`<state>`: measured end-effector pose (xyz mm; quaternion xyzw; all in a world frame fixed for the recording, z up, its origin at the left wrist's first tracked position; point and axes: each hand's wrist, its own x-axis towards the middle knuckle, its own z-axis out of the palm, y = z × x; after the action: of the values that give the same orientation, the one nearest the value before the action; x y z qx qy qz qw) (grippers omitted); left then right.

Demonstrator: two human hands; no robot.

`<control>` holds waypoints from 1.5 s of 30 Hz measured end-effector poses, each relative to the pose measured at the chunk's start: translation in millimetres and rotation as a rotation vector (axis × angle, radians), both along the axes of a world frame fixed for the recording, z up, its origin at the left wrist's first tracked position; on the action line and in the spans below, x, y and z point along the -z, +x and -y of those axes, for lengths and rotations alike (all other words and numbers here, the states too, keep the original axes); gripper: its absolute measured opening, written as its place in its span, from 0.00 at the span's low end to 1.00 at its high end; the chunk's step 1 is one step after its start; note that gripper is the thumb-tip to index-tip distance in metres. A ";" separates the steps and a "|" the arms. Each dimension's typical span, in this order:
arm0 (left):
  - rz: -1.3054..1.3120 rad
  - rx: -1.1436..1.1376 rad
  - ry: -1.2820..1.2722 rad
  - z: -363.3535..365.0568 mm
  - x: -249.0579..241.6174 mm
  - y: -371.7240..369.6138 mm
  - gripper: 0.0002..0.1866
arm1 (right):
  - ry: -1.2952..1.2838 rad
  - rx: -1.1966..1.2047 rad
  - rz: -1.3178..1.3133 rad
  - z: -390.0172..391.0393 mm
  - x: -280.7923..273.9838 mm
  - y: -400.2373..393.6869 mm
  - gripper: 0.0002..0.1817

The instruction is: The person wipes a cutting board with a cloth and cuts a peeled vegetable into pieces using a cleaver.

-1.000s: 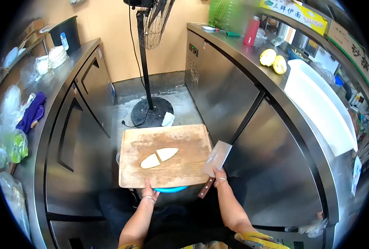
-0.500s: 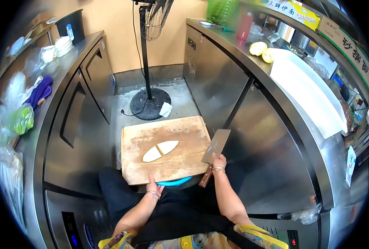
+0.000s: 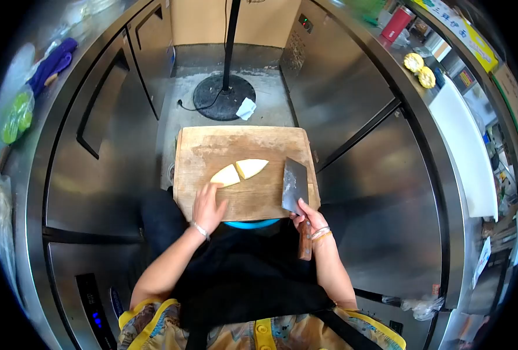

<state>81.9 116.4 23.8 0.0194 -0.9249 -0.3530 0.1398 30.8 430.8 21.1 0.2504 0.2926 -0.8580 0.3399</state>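
A wooden cutting board (image 3: 206, 143) lies in front of me, the blue rim of a basin (image 3: 251, 224) showing below its near edge. Two pale yellow, tapered pieces of cut food rest on it: the left piece (image 3: 226, 176) and the right piece (image 3: 252, 168), with a narrow gap between them. Over the board's left part is my left hand (image 3: 208, 205), thumb spread away and fingertips right at the left piece's near edge. My right hand (image 3: 311, 220) is closed around a cleaver (image 3: 294, 185) at the base of its blade, which points away over the board's right side.
Steel cabinets with counters flank me, the left cabinet (image 3: 95, 140) and the right cabinet (image 3: 370, 116). Beyond the board stands a fan base (image 3: 215, 99) with its cord. The right counter holds yellow cut pieces (image 3: 419, 70), a red bottle (image 3: 397, 23) and a white tray (image 3: 466, 151).
My left hand has gone from the board's near edge up onto it, to the left piece. The cleaver has swung more upright over the board's right side. The view has tilted down.
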 end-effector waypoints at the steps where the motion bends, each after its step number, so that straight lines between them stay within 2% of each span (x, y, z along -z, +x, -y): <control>1: 0.009 -0.007 0.009 0.4 -1.1 -16.3 0.25 | 0.009 -0.007 0.009 3.1 -0.5 3.0 0.14; 3: -0.154 -0.026 -0.229 1.6 4.9 -44.8 0.32 | 0.215 0.004 -0.101 10.8 -5.1 9.2 0.15; 4: -0.149 -0.026 -0.222 2.4 11.3 -54.6 0.32 | 0.262 0.009 -0.082 13.9 -11.0 11.9 0.15; 6: 0.137 0.063 -0.210 1.3 23.3 -67.9 0.35 | 0.289 -0.015 -0.094 13.9 -13.0 13.2 0.14; 9: 0.097 0.109 -0.155 8.0 34.2 -76.1 0.36 | 0.356 -0.028 -0.070 9.3 -0.9 13.5 0.10; 10: 0.106 0.109 -0.159 9.3 39.0 -80.5 0.36 | 0.283 -0.016 -0.046 7.6 6.8 12.1 0.10; 12: 0.032 -0.118 0.036 14.7 49.0 -93.0 0.35 | 0.203 -0.002 -0.010 9.9 17.9 10.1 0.10; 14: 0.007 -0.170 -0.018 23.4 46.2 -111.8 0.34 | 0.374 -0.035 -0.047 14.5 22.3 8.7 0.14; 15: -0.028 -0.224 -0.065 27.3 44.9 -121.3 0.34 | 0.370 -0.031 -0.034 15.9 23.5 8.4 0.14; 17: 0.017 -0.203 -0.033 30.9 42.4 -133.4 0.33 | 0.437 -0.085 -0.080 18.4 24.7 4.9 0.13; 20: 0.146 -0.177 -0.157 25.6 30.5 -137.8 0.33 | 0.454 -0.094 -0.101 20.3 29.5 4.1 0.13; 22: -0.238 -0.123 -0.409 11.4 22.1 -133.6 0.31 | 0.454 -0.092 -0.110 21.2 30.8 5.4 0.13; 23: -0.235 -0.113 -0.413 1.1 17.6 -133.4 0.31 | 0.478 -0.102 -0.129 22.9 28.8 4.3 0.13; 25: -0.300 0.174 -0.440 -22.3 9.8 -133.0 0.27 | 0.504 -0.115 -0.148 23.8 28.9 6.2 0.13; 26: -0.305 0.170 -0.440 -29.5 14.7 -133.5 0.27 | 0.501 -0.117 -0.145 23.8 29.2 6.0 0.13; 28: 0.155 0.264 -0.200 -40.4 21.8 -132.1 0.26 | 0.487 -0.122 -0.171 23.6 31.2 6.2 0.13; 29: 0.153 0.262 -0.199 -43.3 25.1 -130.2 0.26 | 0.488 -0.124 -0.174 24.7 32.3 5.6 0.13; 31: 0.317 0.099 -0.086 -54.5 16.8 -124.8 0.28 | 0.639 -0.144 -0.282 29.3 30.7 8.5 0.13; 33: 0.302 0.063 -0.028 -60.9 40.5 -117.7 0.30 | 0.700 -0.138 -0.341 33.2 25.8 9.4 0.13; 35: 0.188 -0.047 0.124 -65.3 61.1 -111.7 0.32 | 0.654 -0.105 -0.366 36.1 17.2 8.7 0.15; 39: 0.140 -0.030 0.105 -64.4 45.7 -99.0 0.31 | 0.781 -0.115 -0.460 40.5 12.7 10.5 0.14; 43: -0.005 -0.034 0.097 -56.2 61.2 -104.2 0.25 | 0.923 -0.184 -0.541 48.2 -5.9 12.0 0.12; 45: 0.334 -0.069 0.427 -49.3 68.3 -116.6 0.18 | 0.953 -0.212 -0.548 52.1 -17.2 13.5 0.11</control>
<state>-34.7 165.7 -44.6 0.1380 -0.8385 -0.5271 -0.0102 44.3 378.7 38.3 0.1134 0.7493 -0.6256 0.1851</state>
